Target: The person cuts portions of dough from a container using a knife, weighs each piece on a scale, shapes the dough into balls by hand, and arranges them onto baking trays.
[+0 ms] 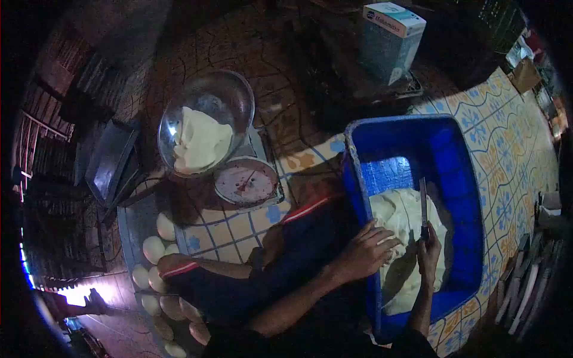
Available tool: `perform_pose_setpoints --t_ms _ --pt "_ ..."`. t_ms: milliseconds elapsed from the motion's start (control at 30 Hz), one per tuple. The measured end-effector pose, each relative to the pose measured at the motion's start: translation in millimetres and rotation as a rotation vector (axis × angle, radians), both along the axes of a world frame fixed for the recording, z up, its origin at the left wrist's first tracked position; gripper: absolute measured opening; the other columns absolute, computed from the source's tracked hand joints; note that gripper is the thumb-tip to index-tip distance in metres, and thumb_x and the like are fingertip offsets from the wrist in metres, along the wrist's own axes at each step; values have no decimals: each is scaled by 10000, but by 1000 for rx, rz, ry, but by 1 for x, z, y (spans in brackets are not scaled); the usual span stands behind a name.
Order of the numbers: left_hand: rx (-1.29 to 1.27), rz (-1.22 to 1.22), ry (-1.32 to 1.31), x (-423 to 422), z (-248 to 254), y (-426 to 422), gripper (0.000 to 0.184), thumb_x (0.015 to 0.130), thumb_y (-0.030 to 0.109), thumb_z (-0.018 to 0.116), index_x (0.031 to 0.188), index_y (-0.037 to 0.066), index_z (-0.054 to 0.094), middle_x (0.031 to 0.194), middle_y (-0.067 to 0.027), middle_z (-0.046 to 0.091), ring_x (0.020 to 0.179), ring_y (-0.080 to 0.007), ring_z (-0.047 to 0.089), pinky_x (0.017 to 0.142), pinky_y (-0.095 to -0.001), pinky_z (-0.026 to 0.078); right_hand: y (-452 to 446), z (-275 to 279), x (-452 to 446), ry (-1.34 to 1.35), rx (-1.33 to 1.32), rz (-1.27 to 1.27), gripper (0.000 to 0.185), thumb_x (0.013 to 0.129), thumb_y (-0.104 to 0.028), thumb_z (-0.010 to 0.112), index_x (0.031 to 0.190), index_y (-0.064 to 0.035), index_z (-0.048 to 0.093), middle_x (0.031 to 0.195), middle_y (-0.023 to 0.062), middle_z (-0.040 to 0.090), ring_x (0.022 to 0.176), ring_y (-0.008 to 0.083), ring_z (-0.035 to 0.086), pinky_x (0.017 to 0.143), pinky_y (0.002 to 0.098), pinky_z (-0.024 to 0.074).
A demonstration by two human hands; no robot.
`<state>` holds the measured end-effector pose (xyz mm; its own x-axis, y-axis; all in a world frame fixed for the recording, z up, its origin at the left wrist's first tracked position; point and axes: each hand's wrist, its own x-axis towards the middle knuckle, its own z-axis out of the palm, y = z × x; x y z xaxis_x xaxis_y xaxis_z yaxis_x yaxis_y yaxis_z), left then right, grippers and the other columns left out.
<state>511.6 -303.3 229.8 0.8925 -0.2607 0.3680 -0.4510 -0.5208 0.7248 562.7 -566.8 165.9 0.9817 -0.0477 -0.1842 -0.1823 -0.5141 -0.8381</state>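
A large pale mass of dough lies in a deep blue plastic tub. My left hand reaches over the tub's near-left wall, its curled fingers gripping the dough's left edge. In my right hand is a knife with a dark handle. Its blade points away from me, over the dough; whether it touches the dough I cannot tell. A shiny metal bowl holding a smaller lump of dough sits on a dial scale to the left.
Several rounded dough balls lie on a metal tray at lower left. Dark metal pans stand beyond it. A box stands behind the tub. Another person's hand shows at far left. Patterned tiles cover the floor.
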Motion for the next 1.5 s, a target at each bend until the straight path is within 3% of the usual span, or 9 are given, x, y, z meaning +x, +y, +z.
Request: perform_pose_setpoints --t_ms 67,300,467,700,767,1167,1333,1400,1500 --pt "-119 22 -5 -5 19 20 244 860 133 630 1095 71 647 1082 -106 650 1040 -241 612 972 -408 440 -2 -17 -1 -122 104 13 483 905 6 465 1387 -11 430 891 49 580 684 63 464 576 216 375" --pt "16 1054 -198 -44 127 228 276 838 23 604 1112 24 638 1018 -123 674 918 -234 644 748 -334 506 124 82 4 -201 409 188 500 920 -106 537 1395 -14 411 722 -2 547 600 41 467 529 190 381" --pt "527 990 -102 -19 116 316 211 831 75 623 1032 23 662 970 -145 655 889 -332 633 750 -392 494 267 150 22 -222 461 720 505 881 -59 559 1361 23 427 986 123 636 781 145 598 726 313 498" --pt "331 1062 -113 -10 122 325 82 830 36 598 888 21 653 891 -161 647 836 -358 630 711 -423 478 438 194 30 -235 427 902 530 829 -41 534 1337 56 422 1167 292 580 1057 379 604 882 389 479" --pt "321 1092 -182 -8 133 327 79 848 44 596 898 16 651 878 -166 649 808 -350 635 698 -408 480 444 198 9 -89 94 1063 541 826 -21 518 1351 51 411 1158 296 579 1077 387 590 898 387 464" --pt "-360 1090 -657 -14 176 286 93 940 73 541 967 -5 586 919 -40 576 845 -108 530 782 -256 437 272 165 -44 21 310 1168 509 916 -21 464 1412 7 355 1178 242 607 1017 265 637 867 333 488" --pt "-458 1016 -517 -21 178 279 96 944 80 530 948 0 582 914 -32 562 860 -103 518 791 -255 427 317 162 -12 41 623 830 520 898 -16 502 1399 17 370 1181 218 609 941 293 643 853 346 502" --pt "-329 938 -527 -21 182 271 86 945 81 534 949 13 586 904 -20 557 825 -92 509 751 -239 421 372 142 -3 -281 659 921 500 893 -27 514 1379 20 403 1181 224 604 947 288 641 871 371 493" --pt "-382 1006 -528 -17 195 263 88 945 82 535 954 13 590 895 -17 558 805 -84 503 720 -217 410 382 163 -28 53 599 1209 478 897 -66 532 1359 9 435 1178 235 604 990 318 638 906 399 475"
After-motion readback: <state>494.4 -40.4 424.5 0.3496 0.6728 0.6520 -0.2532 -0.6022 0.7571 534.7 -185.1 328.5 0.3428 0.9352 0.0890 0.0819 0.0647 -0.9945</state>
